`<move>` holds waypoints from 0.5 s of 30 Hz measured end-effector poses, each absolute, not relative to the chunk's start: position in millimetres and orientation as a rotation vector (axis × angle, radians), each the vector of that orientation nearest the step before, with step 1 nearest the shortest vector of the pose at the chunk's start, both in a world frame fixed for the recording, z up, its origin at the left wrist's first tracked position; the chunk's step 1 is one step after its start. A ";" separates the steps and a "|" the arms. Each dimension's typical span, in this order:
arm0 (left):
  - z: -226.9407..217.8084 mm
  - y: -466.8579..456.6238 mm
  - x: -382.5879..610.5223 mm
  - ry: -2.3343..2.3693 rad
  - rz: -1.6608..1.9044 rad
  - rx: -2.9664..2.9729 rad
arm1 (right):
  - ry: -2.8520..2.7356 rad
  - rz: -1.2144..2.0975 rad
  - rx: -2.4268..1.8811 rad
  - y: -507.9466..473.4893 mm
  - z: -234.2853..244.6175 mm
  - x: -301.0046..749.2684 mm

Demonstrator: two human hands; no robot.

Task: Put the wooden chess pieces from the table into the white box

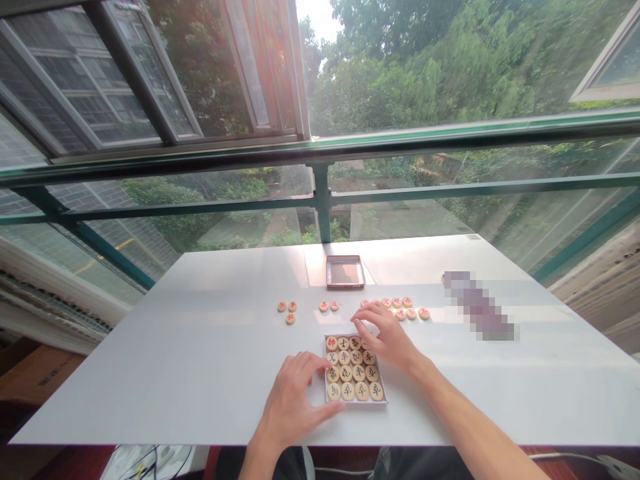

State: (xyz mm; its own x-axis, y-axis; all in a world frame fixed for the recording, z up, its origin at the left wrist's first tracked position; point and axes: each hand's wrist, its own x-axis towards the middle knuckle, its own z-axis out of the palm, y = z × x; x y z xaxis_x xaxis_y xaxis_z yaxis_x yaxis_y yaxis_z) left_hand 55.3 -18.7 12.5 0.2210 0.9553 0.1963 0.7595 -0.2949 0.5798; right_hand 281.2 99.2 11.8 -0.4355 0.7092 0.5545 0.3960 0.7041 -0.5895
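Observation:
A shallow square box (356,403) near the table's front edge holds rows of round wooden Chinese chess pieces (359,373), mostly with black characters and at least one red. My left hand (293,397) is at the box's left side, thumb and fingers spread, its thumb by the front edge and its index fingertip at the left rim. My right hand (387,337) hangs over the far right corner, fingers bent but apart, with nothing visible in them. It hides part of that corner. Beyond it lies a group of red-character pieces (411,313), partly covered by the hand.
Farther back on the white table (200,347) is an open rectangular lid or tray (345,286). Three red pieces (291,319) lie at left, two more (324,307) nearer the middle. A blurred-out object (477,307) lies at right. A window railing (323,200) stands behind.

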 end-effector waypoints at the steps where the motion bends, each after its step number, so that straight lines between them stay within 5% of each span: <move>1: 12.5 -18.6 55.1 1.589 0.751 2.144 | -2.081 0.483 -0.836 99.2 11.2 281.1; 15: 11.1 -18.4 55.4 1.578 0.755 2.158 | -2.171 0.500 -0.800 96.6 9.8 279.2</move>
